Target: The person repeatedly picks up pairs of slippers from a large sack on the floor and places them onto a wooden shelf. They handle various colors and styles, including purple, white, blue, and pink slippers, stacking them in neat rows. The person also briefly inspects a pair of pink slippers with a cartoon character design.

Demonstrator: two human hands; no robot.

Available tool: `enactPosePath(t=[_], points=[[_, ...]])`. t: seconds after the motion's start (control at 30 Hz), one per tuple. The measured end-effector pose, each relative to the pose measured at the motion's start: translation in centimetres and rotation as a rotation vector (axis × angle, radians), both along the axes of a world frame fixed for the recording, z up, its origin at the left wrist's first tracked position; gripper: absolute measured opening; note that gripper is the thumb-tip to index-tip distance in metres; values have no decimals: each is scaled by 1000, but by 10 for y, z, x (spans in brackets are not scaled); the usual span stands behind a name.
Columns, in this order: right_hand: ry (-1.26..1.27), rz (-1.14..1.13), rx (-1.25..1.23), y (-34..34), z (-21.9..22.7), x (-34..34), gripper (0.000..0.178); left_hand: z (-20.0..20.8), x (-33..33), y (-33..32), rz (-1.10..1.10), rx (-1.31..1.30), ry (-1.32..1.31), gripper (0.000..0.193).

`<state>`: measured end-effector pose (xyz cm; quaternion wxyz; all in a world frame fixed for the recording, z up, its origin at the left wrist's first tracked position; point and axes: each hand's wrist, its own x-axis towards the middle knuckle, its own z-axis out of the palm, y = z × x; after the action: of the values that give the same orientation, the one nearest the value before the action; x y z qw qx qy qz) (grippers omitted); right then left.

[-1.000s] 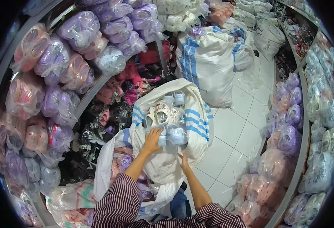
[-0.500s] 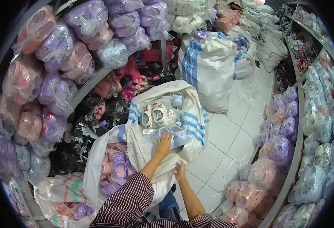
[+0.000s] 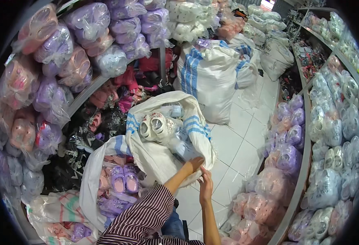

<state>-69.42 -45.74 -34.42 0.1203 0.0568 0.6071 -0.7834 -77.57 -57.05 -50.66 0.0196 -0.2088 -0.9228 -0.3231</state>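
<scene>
A white woven sack (image 3: 151, 159) with blue stripes stands before me, its mouth wide and its rim rolled outward. Inside lie a pair of white patterned shoes (image 3: 160, 123) in clear plastic and pale blue shoes (image 3: 183, 149), partly covered by wrapping. My left hand (image 3: 193, 164) is at the sack's near right rim, just below the blue shoes, its fingers closed on the edge. Beside it, my right hand (image 3: 206, 184) reaches up from below with fingers bent against the outside of the same rim. The fingertips of both hands are partly hidden.
A second sack (image 3: 90, 179) with purple and pink shoes stands at the left, a green-and-red striped sack (image 3: 44, 210) below it. Bagged shoes fill the left shelves (image 3: 69, 67) and right shelves (image 3: 330, 134). Full white sacks (image 3: 208, 77) stand farther back on the tiled floor (image 3: 232, 151).
My left hand has left the pale blue shoes and moved right to the sack's rim. My right hand has risen along the rim beside it. The view has shifted slightly.
</scene>
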Motion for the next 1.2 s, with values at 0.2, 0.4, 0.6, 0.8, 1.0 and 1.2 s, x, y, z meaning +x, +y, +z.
enactPosePath(t=[0.2, 0.4, 0.6, 0.8, 1.0, 1.2], points=[[-71, 49, 165, 6, -8, 26, 40, -9, 52, -42, 277, 693, -645, 49], [43, 277, 278, -9, -68, 67, 35, 57, 153, -93, 121, 238, -848, 65], [252, 387, 595, -42, -120, 140, 42, 43, 274, -103, 101, -193, -315, 67], [228, 664, 851, -41, -182, 243, 46, 15, 388, -106, -49, 103, -303, 61], [-325, 914, 1028, 44, -247, 412, 52, -45, 470, -141, -570, -219, -992, 54], [-903, 333, 860, 138, -244, 597, 51, -60, 480, -157, -551, -438, -1111, 51]])
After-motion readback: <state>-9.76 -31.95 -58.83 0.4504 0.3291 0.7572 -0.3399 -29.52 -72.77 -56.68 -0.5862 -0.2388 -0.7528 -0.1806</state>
